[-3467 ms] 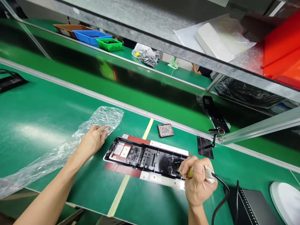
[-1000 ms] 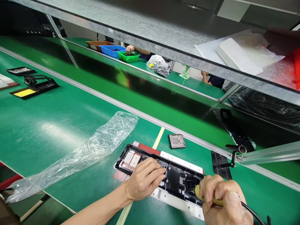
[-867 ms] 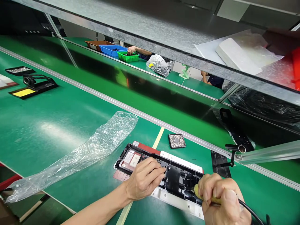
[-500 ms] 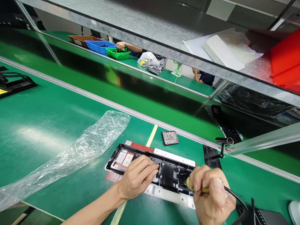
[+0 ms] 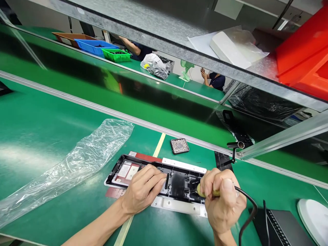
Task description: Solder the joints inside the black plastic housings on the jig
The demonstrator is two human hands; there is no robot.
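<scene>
A long black plastic housing [image 5: 178,182] lies open side up in a white fixture [image 5: 179,205] on the green bench. My right hand [image 5: 224,200] is wrapped round the yellow handle of a corded tool [image 5: 201,191], its tip at the housing's right part. Over the housing's middle rests my left hand [image 5: 146,188], fingers bent and pressed together beside a dark slot; whatever they may hold is hidden. Behind the housing sits a small black tray of screws [image 5: 179,146].
Clear plastic film [image 5: 84,153] stretches across the left. A metal post [image 5: 284,141] with a small black bracket [image 5: 234,146] stands right, near a black device [image 5: 282,227] and white round object [image 5: 312,218]. A metal shelf [image 5: 153,37] hangs overhead. People work beyond.
The view has shifted, moving the bench things slightly left. Both hands keep nearly the same places over the housing. Across the bench, a person's hand has moved away from the green bin.
</scene>
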